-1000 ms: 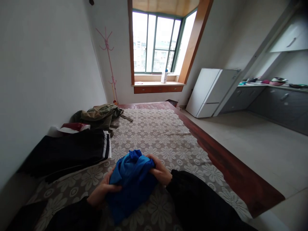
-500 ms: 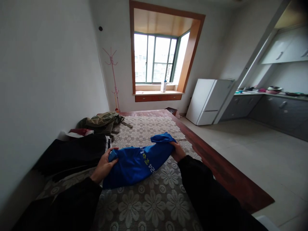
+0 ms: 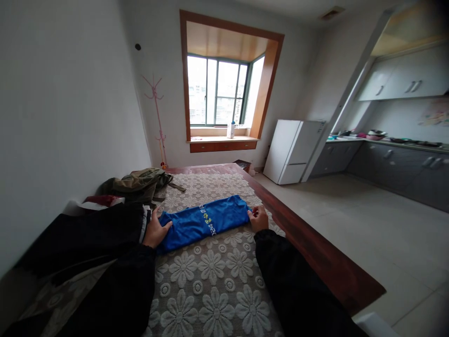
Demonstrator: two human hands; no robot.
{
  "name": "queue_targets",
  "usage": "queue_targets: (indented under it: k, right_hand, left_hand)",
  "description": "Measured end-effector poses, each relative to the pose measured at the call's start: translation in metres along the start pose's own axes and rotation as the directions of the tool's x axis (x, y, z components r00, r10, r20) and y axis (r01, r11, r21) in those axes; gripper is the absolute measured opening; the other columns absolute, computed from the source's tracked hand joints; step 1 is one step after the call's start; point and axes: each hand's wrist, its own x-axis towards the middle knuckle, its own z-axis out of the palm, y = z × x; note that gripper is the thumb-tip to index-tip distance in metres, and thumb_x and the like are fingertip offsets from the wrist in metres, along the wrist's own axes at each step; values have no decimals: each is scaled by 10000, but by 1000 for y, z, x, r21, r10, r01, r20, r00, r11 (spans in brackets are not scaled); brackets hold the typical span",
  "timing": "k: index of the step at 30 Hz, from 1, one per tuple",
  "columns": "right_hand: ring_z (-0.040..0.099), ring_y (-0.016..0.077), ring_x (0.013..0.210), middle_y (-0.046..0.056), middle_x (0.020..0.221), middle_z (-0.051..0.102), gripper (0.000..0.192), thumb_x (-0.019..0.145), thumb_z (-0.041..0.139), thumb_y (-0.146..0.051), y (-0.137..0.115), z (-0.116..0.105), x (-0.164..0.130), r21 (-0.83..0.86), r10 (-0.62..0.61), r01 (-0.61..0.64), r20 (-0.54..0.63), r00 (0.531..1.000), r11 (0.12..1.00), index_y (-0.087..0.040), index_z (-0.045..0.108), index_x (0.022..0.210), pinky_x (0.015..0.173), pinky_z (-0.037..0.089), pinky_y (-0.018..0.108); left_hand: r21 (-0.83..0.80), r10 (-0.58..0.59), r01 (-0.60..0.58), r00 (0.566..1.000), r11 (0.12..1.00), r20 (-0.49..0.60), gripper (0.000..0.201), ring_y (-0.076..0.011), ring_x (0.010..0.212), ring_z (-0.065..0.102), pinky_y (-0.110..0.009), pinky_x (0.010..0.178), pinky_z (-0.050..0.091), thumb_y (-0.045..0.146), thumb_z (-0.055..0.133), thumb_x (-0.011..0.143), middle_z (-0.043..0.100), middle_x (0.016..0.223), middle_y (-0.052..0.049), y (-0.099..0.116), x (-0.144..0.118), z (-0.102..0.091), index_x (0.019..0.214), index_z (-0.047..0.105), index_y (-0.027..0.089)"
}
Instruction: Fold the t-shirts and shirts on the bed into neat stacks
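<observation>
The only lettering I can find sits on the blue shirt (image 3: 205,222) lying on the flowered cover: a white number, upside down from my view, that looks like "024", next to small yellow marks too blurred for me to read.

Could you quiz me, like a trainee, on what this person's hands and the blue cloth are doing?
1. True or false: the blue garment lies stretched out on the floral cover.
2. Which hand is at the garment's end nearest the black clothing? A) left hand B) right hand
3. What stands on the window ledge?

Key:
1. True.
2. A.
3. A white bottle.
</observation>
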Motion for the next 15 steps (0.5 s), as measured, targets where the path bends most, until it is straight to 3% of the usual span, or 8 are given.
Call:
queue_targets:
  k: [2,6,9,12,15]
  right_hand:
    - [601,253,926,71,969,657,206,706,669,-391,4,4,0,-60,-60,62,50,997,996,-230,611,821,946,478,438]
    - [547,341,1202,117,1300,637,397,750,704,-328,9,11,-3,-301,-119,182,216,969,936,-257,714,1141,1024,425,490]
    - [585,301,1170,95,1270,662,369,840,605,-234,14,12,-5,-416,-123,253,314,941,874,-281,729,1184,1012,445,437]
    - [642,222,1061,71,1131,697,402,837,490,-95,17,10,-2,-438,-124,272,337,933,857,-258,769,1075,976,472,332]
    - [660,209,1005,81,1096,698,441,801,452,-41,18,7,1,-491,-111,268,325,939,829,-225,780,1029,936,487,308]
  left_hand:
    - [15,32,-32,999,999,11,855,-350,1361,561,-497,1154,401,258,715,785,600,1418,-206,-7,3,0,1525,298,164]
    - [43,116,-117,993,992,27,761,-309,1318,609,-492,1145,438,158,674,779,659,1363,-167,-16,8,0,1486,395,195]
    - [56,163,-162,987,985,-2,650,-294,1310,616,-496,1147,453,142,598,824,669,1350,-147,-22,13,3,1453,443,193]
    - [74,187,-182,980,980,-65,573,-288,1326,601,-492,1154,456,130,507,858,649,1360,-167,-26,16,4,1429,459,159]
    - [108,220,-206,965,973,-143,570,-286,1425,500,-506,1216,382,109,439,868,545,1482,-187,-25,16,3,1437,448,154]
